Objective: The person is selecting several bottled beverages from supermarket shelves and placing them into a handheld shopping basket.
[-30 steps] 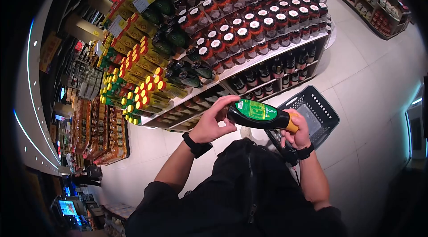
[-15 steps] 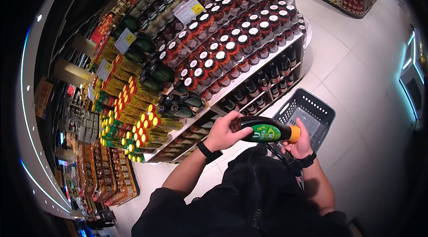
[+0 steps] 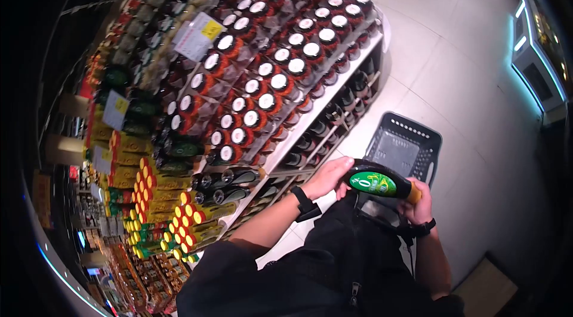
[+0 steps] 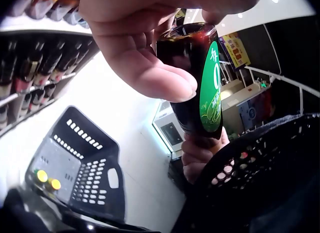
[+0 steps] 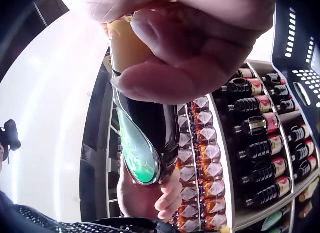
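A dark sauce bottle (image 3: 377, 182) with a green label bearing a large 0 lies tilted across both hands in front of the person's body. The left hand (image 3: 328, 178) holds its base end; in the left wrist view the thumb and fingers reach around the dark glass (image 4: 182, 105). At the other end, the right hand (image 3: 419, 202) grips the orange cap (image 5: 131, 46) and neck. The label's front faces up toward the head camera. Beyond the bottle stands a dark grey shopping basket (image 3: 431, 165), partly hidden behind the bottle and right hand.
To the left, a shelf holds rows of red jars with white lids (image 3: 296, 66), with dark bottles (image 3: 334, 115) below. Yellow-capped bottles (image 3: 185, 221) stand farther left. Two yellow caps (image 4: 42, 176) show inside the basket. A lit counter (image 3: 540, 60) is at the right.
The bottle has been turned from its back label with a barcode to its front label. The left hand has changed its hold at the base. The head view has swung, shifting the shelf left.
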The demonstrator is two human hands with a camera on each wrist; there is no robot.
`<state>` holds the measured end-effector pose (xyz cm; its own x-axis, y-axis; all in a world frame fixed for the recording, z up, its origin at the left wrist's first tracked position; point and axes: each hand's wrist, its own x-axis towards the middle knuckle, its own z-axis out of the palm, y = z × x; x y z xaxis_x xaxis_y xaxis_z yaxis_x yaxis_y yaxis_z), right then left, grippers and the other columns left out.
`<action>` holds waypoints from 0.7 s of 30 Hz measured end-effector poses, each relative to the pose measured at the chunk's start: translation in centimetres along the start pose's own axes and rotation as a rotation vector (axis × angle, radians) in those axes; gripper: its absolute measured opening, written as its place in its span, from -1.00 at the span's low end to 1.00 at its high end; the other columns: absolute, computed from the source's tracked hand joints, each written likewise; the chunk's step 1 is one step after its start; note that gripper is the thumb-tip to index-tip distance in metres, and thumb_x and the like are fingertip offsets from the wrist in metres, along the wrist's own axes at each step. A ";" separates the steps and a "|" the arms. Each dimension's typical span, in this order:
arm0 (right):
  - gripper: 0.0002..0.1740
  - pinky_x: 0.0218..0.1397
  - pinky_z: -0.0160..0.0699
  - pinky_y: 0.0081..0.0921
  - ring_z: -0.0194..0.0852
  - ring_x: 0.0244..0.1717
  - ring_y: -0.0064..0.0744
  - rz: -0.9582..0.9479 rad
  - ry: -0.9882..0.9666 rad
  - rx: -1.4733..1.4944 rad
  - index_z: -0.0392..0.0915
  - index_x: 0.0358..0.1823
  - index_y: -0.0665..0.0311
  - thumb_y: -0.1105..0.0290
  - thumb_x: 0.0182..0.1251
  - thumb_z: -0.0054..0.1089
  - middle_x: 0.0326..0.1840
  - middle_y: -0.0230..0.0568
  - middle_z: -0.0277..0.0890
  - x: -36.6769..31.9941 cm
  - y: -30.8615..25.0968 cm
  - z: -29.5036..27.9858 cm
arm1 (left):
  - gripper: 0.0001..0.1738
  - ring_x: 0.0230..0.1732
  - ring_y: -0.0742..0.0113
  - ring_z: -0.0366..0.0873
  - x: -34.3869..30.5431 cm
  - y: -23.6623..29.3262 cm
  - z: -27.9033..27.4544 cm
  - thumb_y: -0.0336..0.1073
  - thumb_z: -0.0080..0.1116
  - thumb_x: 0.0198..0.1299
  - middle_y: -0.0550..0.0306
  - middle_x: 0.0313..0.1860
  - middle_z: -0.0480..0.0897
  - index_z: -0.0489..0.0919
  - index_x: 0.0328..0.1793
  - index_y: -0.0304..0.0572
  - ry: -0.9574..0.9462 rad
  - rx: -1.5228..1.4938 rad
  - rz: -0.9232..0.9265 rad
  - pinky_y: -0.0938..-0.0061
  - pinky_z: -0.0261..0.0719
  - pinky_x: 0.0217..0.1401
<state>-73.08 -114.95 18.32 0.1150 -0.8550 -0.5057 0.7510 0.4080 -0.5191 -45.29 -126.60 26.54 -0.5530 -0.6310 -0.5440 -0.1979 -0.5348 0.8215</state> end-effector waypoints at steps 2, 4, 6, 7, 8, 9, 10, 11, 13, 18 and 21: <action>-0.59 -0.63 0.50 -0.44 0.41 -0.64 -0.41 -0.012 0.050 -0.048 0.49 0.05 0.33 0.22 0.45 -0.25 -0.33 -0.16 0.51 0.8 -1.0 0.7 | -0.22 -0.66 0.34 0.60 3.5 -0.7 -1.9 0.34 -0.38 0.50 -0.04 -0.49 0.65 0.51 -0.02 -0.32 -0.084 -0.031 -0.115 0.53 0.57 -0.64; -0.54 -0.45 0.61 -0.42 0.53 -0.49 -0.37 -0.134 -0.036 -0.300 0.50 0.10 0.48 0.25 0.39 -0.10 -0.20 -0.10 0.59 3.6 -1.9 0.3 | -0.14 -0.65 0.33 0.61 7.0 -1.4 -4.1 0.39 -0.45 0.48 -0.07 -0.44 0.66 0.52 0.09 -0.34 -0.164 -0.062 -0.143 0.54 0.56 -0.69; -0.54 -0.23 0.66 -0.45 0.64 -0.26 -0.36 -0.137 0.036 -0.344 0.54 0.10 0.51 0.29 0.30 0.07 -0.17 -0.08 0.64 3.9 -2.9 -0.5 | -0.24 -0.65 0.32 0.60 9.9 -2.7 -3.9 0.30 -0.37 0.52 -0.10 -0.34 0.67 0.49 0.19 -0.31 -0.216 -0.212 -0.297 0.56 0.55 -0.70; -0.56 -0.21 0.65 -0.46 0.63 -0.26 -0.38 -0.146 0.085 -0.427 0.55 0.10 0.50 0.32 0.29 0.11 -0.17 -0.10 0.64 4.6 -2.7 -1.2 | -0.33 -0.65 0.31 0.60 11.4 -3.7 -3.9 0.23 -0.31 0.53 -0.11 -0.30 0.67 0.47 0.22 -0.28 -0.228 -0.276 -0.365 0.57 0.55 -0.70; -0.57 -0.20 0.64 -0.46 0.63 -0.26 -0.39 -0.151 0.133 -0.511 0.56 0.10 0.49 0.35 0.27 0.15 -0.17 -0.13 0.64 5.1 -2.6 -1.7 | -0.40 -0.64 0.30 0.60 12.7 -4.3 -3.9 0.15 -0.24 0.55 -0.12 -0.26 0.67 0.46 0.25 -0.25 -0.238 -0.339 -0.434 0.58 0.55 -0.70; -0.60 -0.18 0.60 -0.50 0.61 -0.28 -0.44 -0.182 0.148 -0.603 0.58 0.10 0.42 0.39 0.26 0.19 -0.20 -0.20 0.64 5.1 -2.8 -2.4 | -0.57 -0.61 0.31 0.60 14.0 -4.8 -3.6 -0.04 -0.13 0.55 -0.05 -0.29 0.65 0.47 0.23 -0.23 -0.248 -0.432 -0.475 0.55 0.66 -0.62; -0.60 -0.14 0.58 -0.54 0.59 -0.22 -0.49 -0.131 0.158 -0.630 0.60 0.13 0.35 0.40 0.26 0.22 -0.13 -0.24 0.62 5.1 -2.4 -3.9 | -0.65 -0.49 0.31 0.63 15.4 -6.3 -4.0 -0.20 -0.07 0.50 0.02 -0.18 0.63 0.47 0.25 -0.22 -0.309 -0.503 -0.476 0.53 0.71 -0.55; -0.56 -0.10 0.57 -0.55 0.57 -0.18 -0.51 -0.122 0.229 -0.639 0.57 0.18 0.32 0.41 0.25 0.24 -0.07 -0.25 0.60 5.4 -1.9 -5.0 | -0.66 -0.39 0.30 0.64 16.4 -5.9 -3.1 -0.25 -0.05 0.46 0.06 -0.12 0.60 0.48 0.26 -0.20 -0.233 -0.442 -0.441 0.53 0.72 -0.54; -0.35 0.00 0.53 -0.57 0.53 -0.04 -0.51 -0.142 0.327 -0.619 0.44 0.37 0.27 0.47 0.20 0.33 0.10 -0.24 0.55 6.1 -0.8 -7.4 | -0.63 -0.09 0.28 0.63 18.8 -5.5 -1.3 -0.32 0.01 0.38 0.10 0.05 0.54 0.47 0.29 -0.14 -0.168 -0.312 -0.403 0.48 0.76 -0.43; -0.27 0.14 0.52 -0.38 0.55 0.02 -0.32 -0.223 0.732 -0.958 0.40 0.40 0.27 0.48 0.15 0.42 0.08 -0.13 0.59 4.9 4.9 -12.8 | -0.38 0.05 0.18 0.59 27.3 -9.2 3.1 -0.41 0.18 0.23 -0.10 0.18 0.44 0.32 0.44 -0.21 -0.138 -0.143 -0.363 0.29 0.84 -0.26; -0.47 0.23 0.48 -0.24 0.57 -0.01 -0.12 -0.150 0.802 -1.286 0.54 0.17 0.32 0.46 0.11 0.39 -0.06 -0.11 0.62 4.0 6.1 -13.4 | -0.32 -0.24 0.14 0.71 35.6 -15.3 5.9 -0.33 0.24 0.15 -0.13 0.02 0.58 0.33 0.43 -0.21 -0.080 0.121 -0.230 0.34 0.80 -0.36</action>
<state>-76.77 -111.59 3.89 -0.5988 -0.6914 -0.4042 -0.3835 0.6907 -0.6131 -66.74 -137.54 -4.42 -0.5437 -0.4514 -0.7076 -0.4186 -0.5849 0.6947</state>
